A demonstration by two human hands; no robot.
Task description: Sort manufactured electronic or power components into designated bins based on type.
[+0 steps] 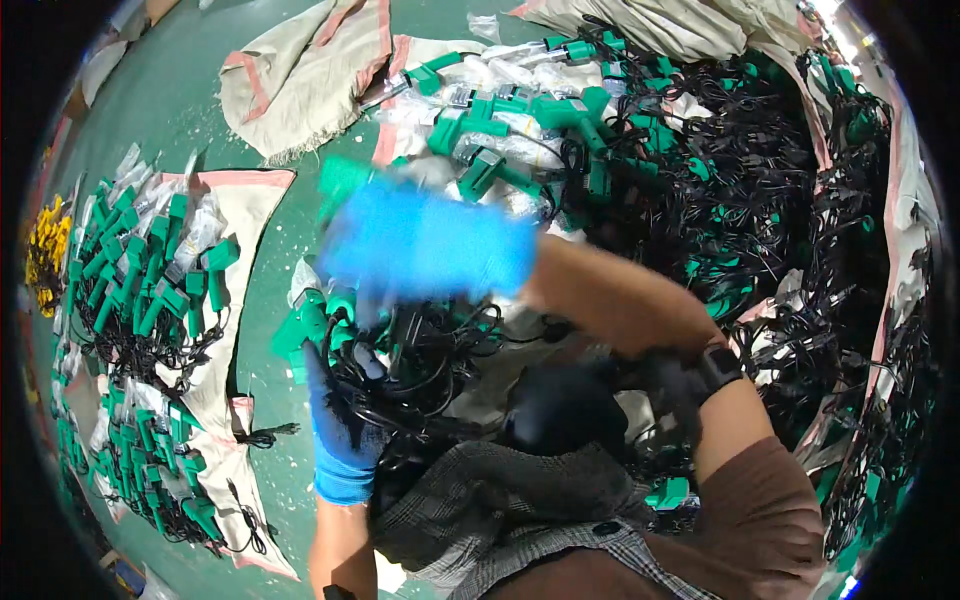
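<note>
My left hand [345, 440], in a blue glove with a dark palm, is closed around a bunch of black cables [425, 385] close to my lap. Several green pistol-shaped tools [312, 322] stick out past its fingertips, their cords running into that bunch. Above it, my blue-gloved right hand [430, 240] reaches across from the right, smeared by motion. A blurred green pistol-shaped tool [343, 183] shows at its fingers and appears held there; the exact grip is hidden.
Piles of green corded tools [150, 270] lie on pale sacking [262, 190] at the left. More tools in clear plastic [500, 115] sit ahead. A large heap of black cords [740, 170] fills an open sack at the right. Another sack [300, 80] lies on the green floor [190, 80].
</note>
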